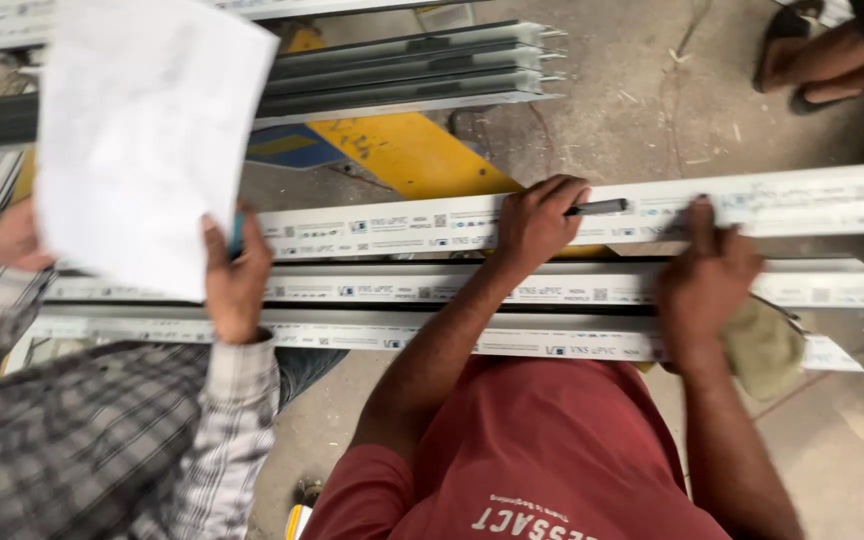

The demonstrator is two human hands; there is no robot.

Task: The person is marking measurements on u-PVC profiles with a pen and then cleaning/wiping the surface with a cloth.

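Grip of left hand (pixel 537 222) on pen (pixel 597 208), tip rightward along white profile (pixel 812 200).

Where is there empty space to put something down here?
Bare floor shows lower right, past the right hand and cloth, and up top between the grey profile stack and a sandalled foot. Crowded: the white profiles' left half, with the left hand holding a pen, a co-worker's hand and a paper sheet.
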